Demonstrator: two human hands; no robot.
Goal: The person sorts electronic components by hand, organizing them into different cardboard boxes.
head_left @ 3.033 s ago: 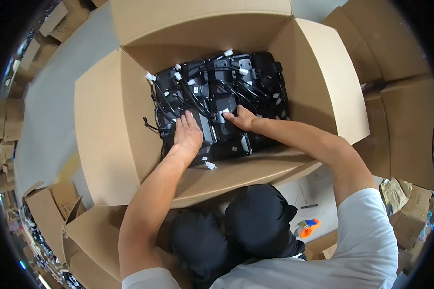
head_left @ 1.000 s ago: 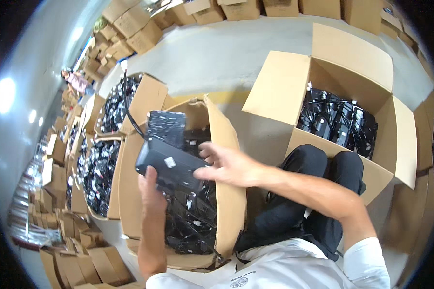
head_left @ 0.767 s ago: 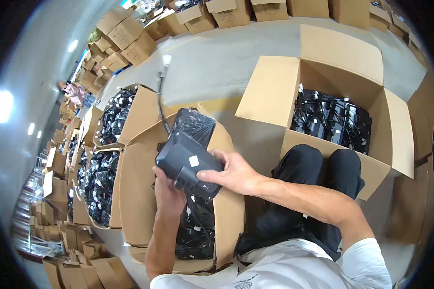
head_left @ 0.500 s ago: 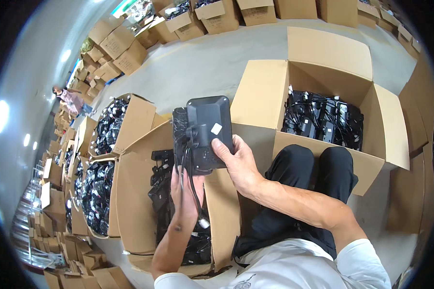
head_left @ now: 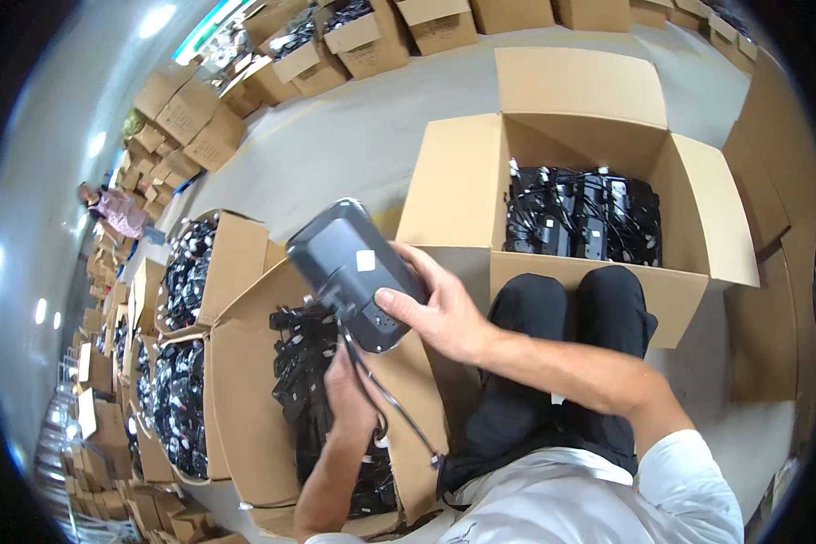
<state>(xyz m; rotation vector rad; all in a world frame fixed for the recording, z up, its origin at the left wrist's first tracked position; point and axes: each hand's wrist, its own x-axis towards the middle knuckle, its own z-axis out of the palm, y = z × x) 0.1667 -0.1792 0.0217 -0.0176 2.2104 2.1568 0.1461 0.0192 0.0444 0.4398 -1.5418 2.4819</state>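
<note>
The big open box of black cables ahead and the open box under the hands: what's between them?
In the head view, the person's black-trousered knees lie between the far box and the near box.

Open floor (head_left: 354, 145) ahead, carton flaps (head_left: 245, 263) crowding left, 1 box (head_left: 598, 272) blocking right

Device (head_left: 354, 272) above left box (head_left: 245, 426); second box (head_left: 598, 145) right.

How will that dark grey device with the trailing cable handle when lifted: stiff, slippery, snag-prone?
The dark grey device probably stays stiff: its shell keeps shape in the right hand. Its smooth, slightly glossy face may be a bit slippery. The cable hangs limp past the left hand, so it could snag.
</note>
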